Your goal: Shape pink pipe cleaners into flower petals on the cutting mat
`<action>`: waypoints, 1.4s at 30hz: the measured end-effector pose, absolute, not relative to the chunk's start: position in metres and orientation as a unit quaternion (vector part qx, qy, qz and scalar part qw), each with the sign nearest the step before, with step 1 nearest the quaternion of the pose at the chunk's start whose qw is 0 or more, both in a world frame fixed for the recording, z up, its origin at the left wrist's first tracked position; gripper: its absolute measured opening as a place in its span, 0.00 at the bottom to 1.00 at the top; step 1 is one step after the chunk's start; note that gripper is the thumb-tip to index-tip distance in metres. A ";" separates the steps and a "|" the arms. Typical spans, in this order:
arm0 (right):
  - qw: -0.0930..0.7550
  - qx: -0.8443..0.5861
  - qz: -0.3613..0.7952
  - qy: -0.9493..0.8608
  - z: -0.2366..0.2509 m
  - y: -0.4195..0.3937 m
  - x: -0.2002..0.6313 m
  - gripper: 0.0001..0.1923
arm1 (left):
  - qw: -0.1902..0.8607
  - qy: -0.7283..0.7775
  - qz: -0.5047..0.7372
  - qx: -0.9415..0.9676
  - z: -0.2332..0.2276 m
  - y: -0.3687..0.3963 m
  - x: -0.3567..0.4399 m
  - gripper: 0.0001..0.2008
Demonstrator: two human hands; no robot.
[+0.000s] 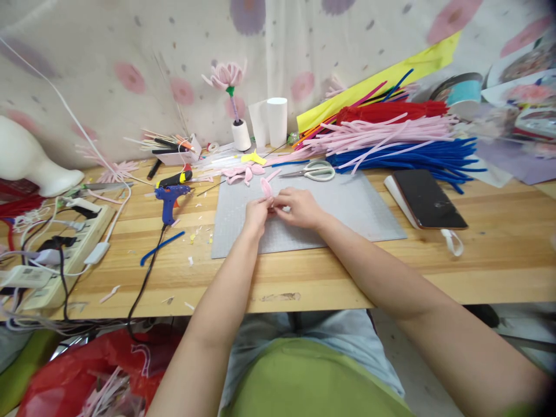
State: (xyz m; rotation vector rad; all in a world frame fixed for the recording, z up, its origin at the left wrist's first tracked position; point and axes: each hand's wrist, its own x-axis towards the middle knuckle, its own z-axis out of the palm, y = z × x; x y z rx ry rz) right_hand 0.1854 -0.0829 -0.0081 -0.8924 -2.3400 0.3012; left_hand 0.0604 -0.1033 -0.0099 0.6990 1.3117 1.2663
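Fingers of left hand (256, 212) and right hand (299, 207) are pinched together on a pink pipe-cleaner petal (266, 188), held above the grey mat (347, 208). It seems light, soft and easily bent, best gripped at its base.

Bare forearms, green top, grey trousers

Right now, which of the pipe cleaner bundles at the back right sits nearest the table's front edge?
The blue bundle. It lies in front of the pink bundle and the red bundle, which are stacked behind it toward the wall.
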 end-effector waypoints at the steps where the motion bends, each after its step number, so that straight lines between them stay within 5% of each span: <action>1: 0.344 -0.370 0.170 -0.846 -0.009 -0.080 0.186 0.08 | 0.558 0.562 0.527 0.309 -0.010 -0.104 0.061 0.05; 3: 0.401 -0.424 0.293 -0.757 -0.012 -0.074 0.187 0.09 | 0.555 0.564 0.505 0.345 -0.011 -0.104 0.062 0.06; 6: 0.379 -0.409 0.468 -0.686 -0.014 -0.069 0.189 0.14 | 0.549 0.544 0.488 0.406 -0.012 -0.106 0.063 0.08; 10: 0.383 -0.393 0.577 -0.605 -0.016 -0.068 0.191 0.16 | 0.545 0.529 0.462 0.457 -0.015 -0.106 0.064 0.10; 15: 0.416 -0.448 0.580 -0.539 -0.018 -0.067 0.187 0.13 | 0.547 0.520 0.449 0.478 -0.023 -0.103 0.065 0.07; 19: 0.445 -0.471 0.578 -0.496 -0.019 -0.065 0.185 0.13 | 0.532 0.533 0.455 0.476 -0.028 -0.102 0.064 0.14; 27: 0.460 -0.463 0.606 -0.454 -0.020 -0.066 0.185 0.14 | 0.321 0.587 0.535 0.516 -0.027 -0.103 0.061 0.10; 42: 0.467 -0.494 0.534 -0.502 -0.023 -0.066 0.180 0.11 | 0.290 0.657 0.436 0.543 -0.022 -0.109 0.063 0.07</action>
